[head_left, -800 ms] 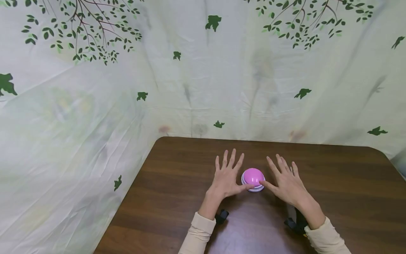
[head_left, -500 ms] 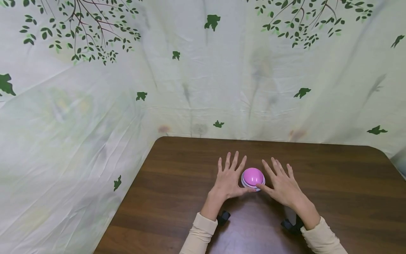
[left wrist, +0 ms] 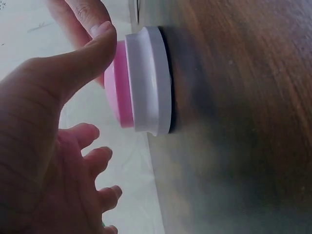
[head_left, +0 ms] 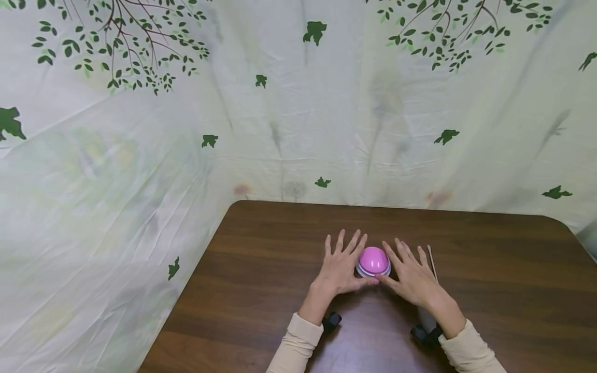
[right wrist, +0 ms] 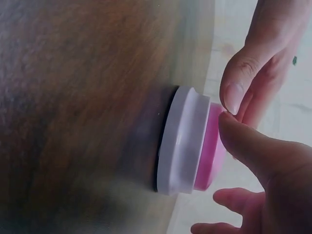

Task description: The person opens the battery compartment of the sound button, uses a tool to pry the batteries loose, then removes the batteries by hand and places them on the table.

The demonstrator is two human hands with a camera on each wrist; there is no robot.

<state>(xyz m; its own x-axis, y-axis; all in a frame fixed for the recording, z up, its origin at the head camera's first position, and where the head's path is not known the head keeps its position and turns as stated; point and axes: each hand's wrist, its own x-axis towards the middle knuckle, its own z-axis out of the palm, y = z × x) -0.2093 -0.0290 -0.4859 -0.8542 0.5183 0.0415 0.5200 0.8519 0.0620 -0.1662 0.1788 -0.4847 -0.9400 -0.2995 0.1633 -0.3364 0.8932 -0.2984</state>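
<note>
A push button [head_left: 373, 260] with a pink dome and a white base sits on the brown table [head_left: 261, 269]. My left hand [head_left: 339, 269] is at its left side, fingers spread and straight. On the other side is my right hand [head_left: 412, 277], its fingers also extended. Both thumbs meet, or nearly so, at the button's near edge. In the right wrist view, the two thumb tips come together right beside the pink dome [right wrist: 209, 156]. From the left wrist, the white base [left wrist: 148, 83] shows flat on the table, with the fingers held above the surface.
A thin pale stick-like thing [head_left: 432, 263] shows beyond my right hand, partly hidden by it. Dark wrist cameras sit under both wrists. A pale leaf-printed cloth [head_left: 289, 134] hangs behind the table and along its left side.
Both hands have drawn inward around the button, left hand to the right and right hand to the left, and slightly nearer to me. The thin stick has come into view. The button stays in place.
</note>
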